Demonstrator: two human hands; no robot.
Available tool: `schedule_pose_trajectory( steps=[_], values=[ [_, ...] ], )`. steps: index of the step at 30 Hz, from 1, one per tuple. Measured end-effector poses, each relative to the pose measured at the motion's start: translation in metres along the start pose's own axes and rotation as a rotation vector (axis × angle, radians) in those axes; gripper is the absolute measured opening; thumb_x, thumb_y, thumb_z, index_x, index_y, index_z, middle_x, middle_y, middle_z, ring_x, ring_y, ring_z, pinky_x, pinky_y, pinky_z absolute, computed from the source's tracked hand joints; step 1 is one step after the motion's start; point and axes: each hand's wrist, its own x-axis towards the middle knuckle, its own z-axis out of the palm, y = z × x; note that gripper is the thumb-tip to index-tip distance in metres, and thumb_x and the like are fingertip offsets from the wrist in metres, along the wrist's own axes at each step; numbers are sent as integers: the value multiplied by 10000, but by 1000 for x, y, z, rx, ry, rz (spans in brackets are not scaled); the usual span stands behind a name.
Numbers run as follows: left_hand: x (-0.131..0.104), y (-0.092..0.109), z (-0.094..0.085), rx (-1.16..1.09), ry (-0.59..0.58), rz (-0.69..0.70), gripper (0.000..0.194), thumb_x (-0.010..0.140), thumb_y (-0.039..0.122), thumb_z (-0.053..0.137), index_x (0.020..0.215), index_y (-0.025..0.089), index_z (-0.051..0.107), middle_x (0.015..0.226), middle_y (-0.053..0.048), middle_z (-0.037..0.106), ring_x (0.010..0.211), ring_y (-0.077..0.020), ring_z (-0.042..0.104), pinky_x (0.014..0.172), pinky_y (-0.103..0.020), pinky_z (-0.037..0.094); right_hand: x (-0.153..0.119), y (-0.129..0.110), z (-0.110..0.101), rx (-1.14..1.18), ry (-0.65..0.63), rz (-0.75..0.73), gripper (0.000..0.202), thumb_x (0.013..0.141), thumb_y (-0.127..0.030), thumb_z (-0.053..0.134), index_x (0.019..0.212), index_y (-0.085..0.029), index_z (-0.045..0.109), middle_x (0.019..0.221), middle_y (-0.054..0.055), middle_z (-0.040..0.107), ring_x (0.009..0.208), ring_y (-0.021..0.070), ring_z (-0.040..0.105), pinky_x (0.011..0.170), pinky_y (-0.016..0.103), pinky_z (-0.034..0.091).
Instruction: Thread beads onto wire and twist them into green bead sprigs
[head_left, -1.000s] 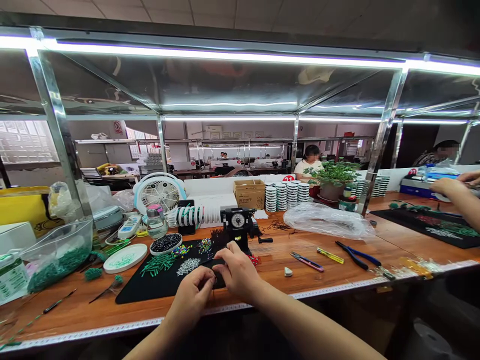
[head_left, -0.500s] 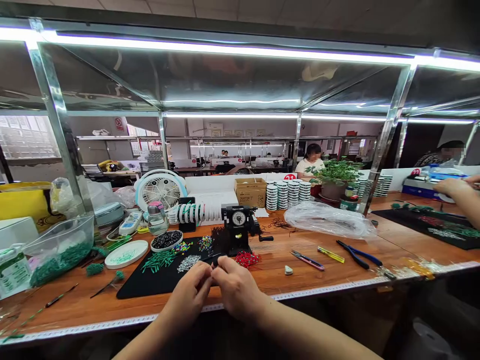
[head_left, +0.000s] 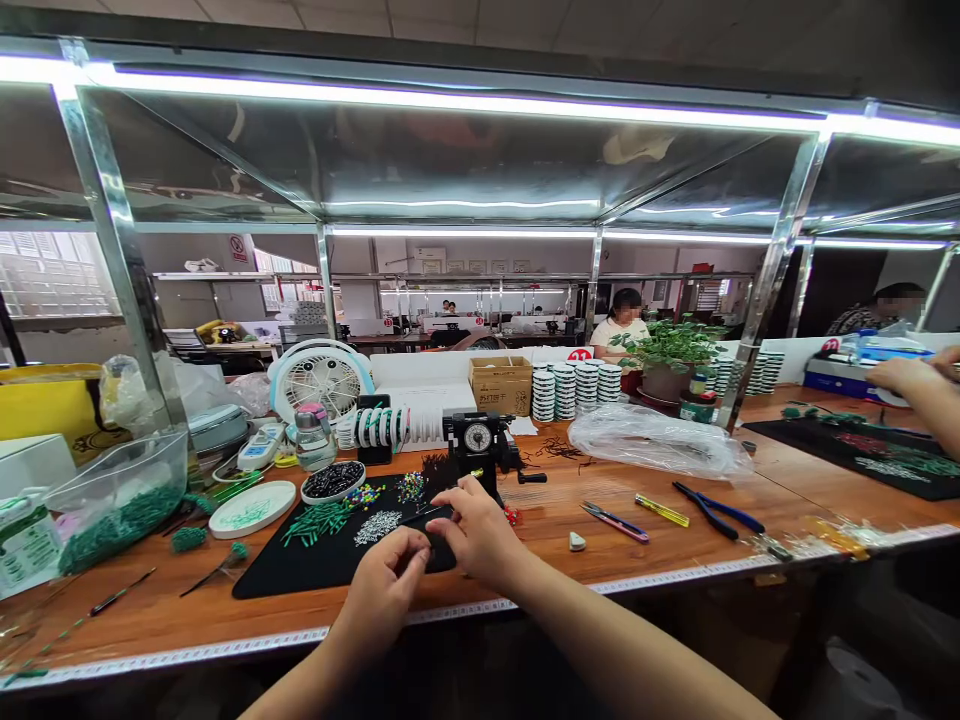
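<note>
My left hand (head_left: 386, 585) is over the near edge of the black mat (head_left: 315, 560), thumb and forefinger pinched together on something too small to make out. Just up and right of it, my right hand (head_left: 480, 530) pinches a thin dark strand. Beyond the fingers, silver beads (head_left: 377, 527), green tube pieces (head_left: 319, 523) and multicoloured beads (head_left: 411, 487) lie on the mat. My right hand hides most of the red beads (head_left: 511, 515) beside the black winding machine (head_left: 478, 437).
Pliers (head_left: 718, 508), a yellow-handled tool (head_left: 661, 509) and tweezers (head_left: 615, 522) lie to the right. A dish of black beads (head_left: 334, 481) and a white plate (head_left: 253, 508) stand left. Another person's hand (head_left: 911, 380) shows at far right.
My hands have moved apart. The right one has risen up and to the right, now covering much of the red beads; the left has shifted slightly right and down.
</note>
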Motion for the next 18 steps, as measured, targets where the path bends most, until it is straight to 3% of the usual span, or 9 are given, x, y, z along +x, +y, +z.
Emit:
schedule_pose_trajectory(
  steps=[2,4,7,9,12,15,18],
  values=[
    [0,0,2,-96,38,-145,234,801,356,474,698,169,570,550,2,500,501,-153,463,482,-255,363,-13,-2,4,-30,71,63,170,790,-329,663,847,-170,663,845,37,590,714,142,534,675,254,403],
    [0,0,5,-190,46,-251,244,774,382,463,698,165,546,497,31,440,407,-119,367,411,-230,285,-24,-3,13,-2,27,171,222,716,-391,722,720,-172,684,720,24,612,662,154,540,625,258,383],
    [-1,2,9,-277,45,-315,231,741,385,472,678,168,520,506,40,424,395,-96,310,414,-219,270,-34,-2,29,188,-89,310,131,725,-301,711,729,-170,712,682,18,652,651,152,569,586,234,382],
    [-1,3,10,-280,41,-302,224,740,376,463,657,175,515,491,49,397,390,-94,267,412,-221,253,-39,-1,35,234,-46,306,91,776,-227,655,739,-156,699,705,21,654,673,143,576,599,220,396],
    [-1,4,4,-213,15,-203,203,724,354,526,618,182,535,578,1,499,494,-136,400,496,-249,335,-44,-1,33,20,42,52,100,811,-152,585,738,-155,653,775,42,622,730,155,553,664,243,414],
    [-3,7,-5,-98,-52,-63,173,733,335,591,632,194,589,732,-43,578,708,-200,498,673,-291,381,-47,-1,24,-284,19,-296,128,802,-96,511,802,-155,625,903,95,586,850,214,523,739,306,430],
    [-3,11,-12,82,-132,69,196,811,318,513,695,209,627,769,-49,571,717,-206,490,685,-307,345,-44,-1,16,-322,-30,-377,175,799,-58,461,845,-150,603,942,103,566,863,204,530,733,285,448]
  ],
)
